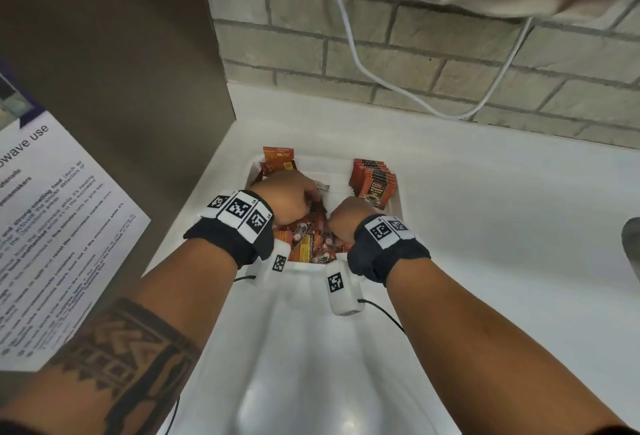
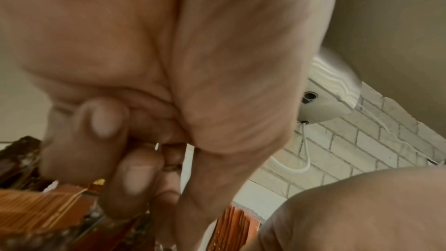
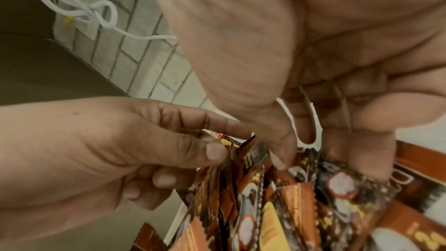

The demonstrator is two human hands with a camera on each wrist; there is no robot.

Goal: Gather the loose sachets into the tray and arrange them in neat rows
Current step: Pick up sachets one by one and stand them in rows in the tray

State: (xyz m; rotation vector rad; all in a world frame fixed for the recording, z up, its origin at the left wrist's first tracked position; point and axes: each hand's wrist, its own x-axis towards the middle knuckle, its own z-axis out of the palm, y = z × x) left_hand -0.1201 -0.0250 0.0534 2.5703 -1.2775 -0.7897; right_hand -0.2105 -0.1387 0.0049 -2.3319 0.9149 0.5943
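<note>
Sachets, red and brown with pale printed circles, lie jumbled in the near half of a white tray on the white counter. Seen from the head camera, the loose heap sits at about six o'clock in the tray. A tidy upright row of sachets leans at two o'clock against the right wall. A few more packets stand at eleven o'clock by the far left corner.

The left hand is down in the tray at about nine o'clock, fingers curled, thumb and fingertips pinching the top edges of several packets. The right wrist view shows that pinch plainly. The right hand is at about four o'clock of the heap, just beside the left, its fingers curled down onto the tops of the bunched sachets and thumb pressing in from the other side, so it grips a cluster of them on edge. Both wrists wear black bands with printed square markers.

A white cable hangs along the brick wall at twelve o'clock. A printed notice is stuck to the brown panel at nine o'clock.
</note>
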